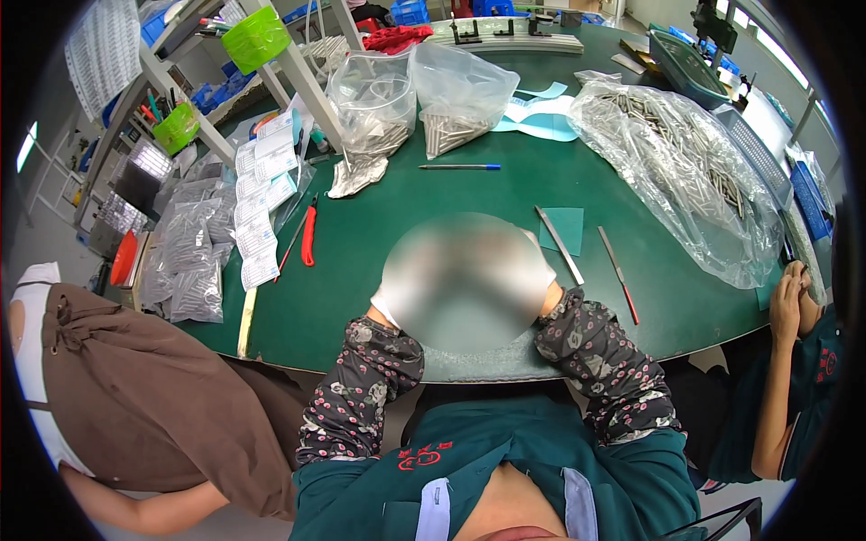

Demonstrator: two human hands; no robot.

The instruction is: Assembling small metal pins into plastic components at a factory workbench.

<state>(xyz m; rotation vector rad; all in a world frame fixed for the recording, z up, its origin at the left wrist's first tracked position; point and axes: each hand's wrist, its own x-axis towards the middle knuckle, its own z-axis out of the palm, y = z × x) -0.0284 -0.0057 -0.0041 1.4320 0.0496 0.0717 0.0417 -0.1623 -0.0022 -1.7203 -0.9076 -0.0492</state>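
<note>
My left hand (395, 290) and my right hand (538, 270) reach over the near edge of the green table, in dark floral sleeves. A blurred oval patch covers most of both hands, so their fingers and anything in them are hidden. Just to the right of my right hand lie a flat metal strip (559, 245) and a small green square sheet (564, 227). Farther right rests a thin file with a red handle (619, 275). To the left of my left hand are red-handled pliers (309, 234). A blue-capped pen (460, 167) lies beyond the hands.
Clear bags of metal pins stand at the back, one bag (372, 108) beside another (456, 113). A large open bag of metal pins (677, 162) spreads at right. Bagged parts (189, 243) and paper sheets (257, 212) lie left. People are on both sides, a co-worker's hands (791, 288) at right.
</note>
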